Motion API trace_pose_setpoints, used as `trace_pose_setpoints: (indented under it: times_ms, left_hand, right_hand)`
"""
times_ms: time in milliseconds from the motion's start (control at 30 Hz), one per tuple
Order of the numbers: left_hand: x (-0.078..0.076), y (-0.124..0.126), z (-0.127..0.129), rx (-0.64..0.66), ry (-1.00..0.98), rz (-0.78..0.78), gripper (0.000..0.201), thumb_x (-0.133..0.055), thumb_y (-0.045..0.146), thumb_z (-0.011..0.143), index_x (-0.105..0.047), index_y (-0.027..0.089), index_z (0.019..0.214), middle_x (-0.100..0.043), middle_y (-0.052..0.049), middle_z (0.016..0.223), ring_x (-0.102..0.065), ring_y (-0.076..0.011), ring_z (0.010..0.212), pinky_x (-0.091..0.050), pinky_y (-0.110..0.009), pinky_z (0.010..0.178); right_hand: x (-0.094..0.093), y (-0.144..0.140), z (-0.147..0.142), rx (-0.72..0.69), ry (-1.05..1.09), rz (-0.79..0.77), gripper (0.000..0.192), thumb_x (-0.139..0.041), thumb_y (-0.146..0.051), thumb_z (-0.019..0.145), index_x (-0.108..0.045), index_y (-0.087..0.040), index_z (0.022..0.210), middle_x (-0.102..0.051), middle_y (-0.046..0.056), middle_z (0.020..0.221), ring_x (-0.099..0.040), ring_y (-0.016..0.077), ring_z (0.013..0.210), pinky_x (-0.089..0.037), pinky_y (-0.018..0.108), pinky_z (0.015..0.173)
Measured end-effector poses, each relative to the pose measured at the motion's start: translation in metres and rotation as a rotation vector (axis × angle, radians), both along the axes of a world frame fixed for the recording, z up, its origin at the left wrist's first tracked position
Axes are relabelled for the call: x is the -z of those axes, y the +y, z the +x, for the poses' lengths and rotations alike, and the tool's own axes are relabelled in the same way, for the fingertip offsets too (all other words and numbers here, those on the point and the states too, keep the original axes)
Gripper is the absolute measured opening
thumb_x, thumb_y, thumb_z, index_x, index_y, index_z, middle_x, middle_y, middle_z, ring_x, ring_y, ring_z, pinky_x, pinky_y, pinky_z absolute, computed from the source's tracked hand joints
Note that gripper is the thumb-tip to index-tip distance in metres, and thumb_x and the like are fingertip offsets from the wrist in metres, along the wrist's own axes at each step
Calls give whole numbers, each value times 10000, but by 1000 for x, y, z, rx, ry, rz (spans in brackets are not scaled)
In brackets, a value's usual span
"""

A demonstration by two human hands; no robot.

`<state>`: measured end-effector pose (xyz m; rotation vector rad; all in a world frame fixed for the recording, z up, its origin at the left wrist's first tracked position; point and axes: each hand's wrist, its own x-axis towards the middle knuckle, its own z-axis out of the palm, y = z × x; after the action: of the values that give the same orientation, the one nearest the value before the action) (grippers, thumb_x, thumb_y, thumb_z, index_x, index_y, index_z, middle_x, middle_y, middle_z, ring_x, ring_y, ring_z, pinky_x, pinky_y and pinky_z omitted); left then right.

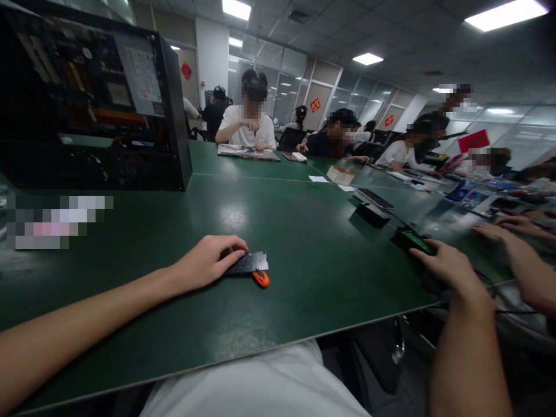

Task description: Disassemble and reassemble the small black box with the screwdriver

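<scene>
My left hand (pixel 212 262) rests on the green table with thumb and fingers closed on a dark flat rectangular piece (pixel 249 263), whose right end looks lighter and has small holes. An orange oblong item (pixel 261 278) pokes out from beneath that piece's near edge; the rest of it is hidden. Over at the right, my right hand (pixel 449 266) grips a small black device with a green display (pixel 414 238), thumb on the near side. My fingers partly cover the device, and its far end is blurred.
An open computer case (pixel 174 116) stands at the left. Beyond my right hand lie a black box-like item (pixel 371 214), a dark flat slab (pixel 376 198) and a small open carton (pixel 340 175). A neighbour's hands (pixel 499 234) are close at the right; other people sit across the table.
</scene>
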<state>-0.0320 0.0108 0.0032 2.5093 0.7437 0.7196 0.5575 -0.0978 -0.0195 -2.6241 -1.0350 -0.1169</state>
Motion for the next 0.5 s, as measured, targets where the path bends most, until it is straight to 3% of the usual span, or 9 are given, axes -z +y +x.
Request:
trace_pose_setpoints:
  times_ms: [100, 167, 233, 300, 400, 500]
  left_hand:
    - [-1, -1, 0, -6, -21, 2, 215, -541, 298, 1000, -720, 187, 1040, -764, -28, 960, -698, -170, 809, -507, -258, 739]
    - [-2, -3, 1, -6, -43, 2, 205, -551, 295, 992, -721, 189, 1034, -764, -25, 951, -703, -168, 803, -515, -251, 722]
    - [-1, -6, 3, -12, -71, -33, 208, -553, 311, 991, -714, 187, 1039, -760, -25, 950, -701, -151, 723, -521, -238, 659]
    - [0, -9, 3, -25, -98, -81, 222, -550, 339, 999, -698, 183, 1058, -755, -24, 957, -657, -115, 577, -511, -225, 568]
    - [2, -12, 2, 4, -133, 16, 197, -562, 323, 1005, -684, 182, 1069, -751, -29, 961, -675, -120, 626, -534, -221, 619]
    - [5, -12, 0, 95, -157, 206, 154, -560, 253, 1014, -673, 178, 1087, -747, -41, 970, -713, -156, 853, -548, -229, 782]
  right_hand:
    - [-6, 7, -10, 4, -69, -20, 508, -613, -487, 796, -638, -188, 1205, -692, 221, 1103, -653, 485, 1116, -538, 601, 891]
    - [-17, 14, -43, -80, -207, 131, 573, -567, -507, 841, -609, -152, 1288, -633, 276, 1267, -596, 501, 1202, -495, 656, 942]
    - [-31, 23, -97, -342, -182, 339, 550, -523, -510, 895, -615, -142, 1293, -644, 255, 1288, -605, 423, 1216, -472, 602, 1027]
    - [-43, 30, -165, -684, 129, 458, 508, -532, -536, 930, -623, -180, 1281, -694, 155, 1249, -672, 312, 1122, -520, 500, 1009]
    - [-57, 35, -264, -1165, 554, 261, 530, -443, -558, 1014, -570, -216, 1398, -681, 107, 1310, -678, 227, 1106, -549, 391, 959]
    - [-64, 39, -327, -1424, 672, 6, 566, -368, -568, 1045, -578, -205, 1425, -691, 85, 1294, -673, 185, 1013, -544, 339, 912]
